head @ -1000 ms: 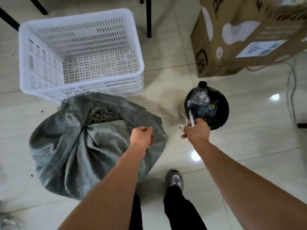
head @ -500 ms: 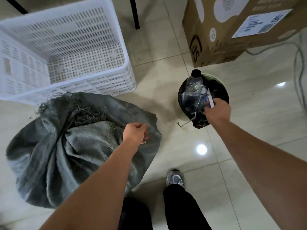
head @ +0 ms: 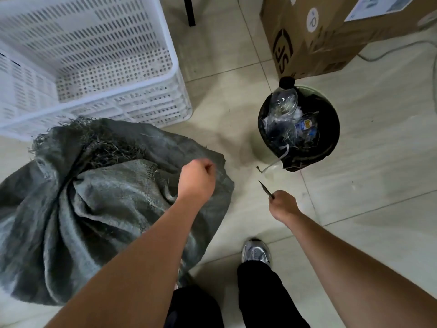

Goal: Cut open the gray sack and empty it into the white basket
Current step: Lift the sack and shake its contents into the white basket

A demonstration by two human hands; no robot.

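Observation:
The gray woven sack (head: 94, 209) sits bulging on the floor at the left, its frayed mouth toward the white basket (head: 151, 105), which stands behind it with nothing inside. My left hand (head: 196, 178) hovers over the sack's right side, fingers closed; whether it pinches the fabric I cannot tell. My right hand (head: 282, 205) is to the right of the sack, above bare floor, gripping a small knife (head: 266, 190) whose dark blade points up and left.
A black waste bin (head: 328, 129) holding a plastic bottle (head: 283, 100) and scraps stands right of centre, a white strip (head: 274, 163) hanging over its rim. A cardboard box (head: 307, 36) is behind it. My shoe (head: 256, 252) is below. A cable runs at far right.
My right hand has pulled back from the waste bin toward me, now showing only the knife; the white strip stays hanging at the bin. My left hand stays over the sack.

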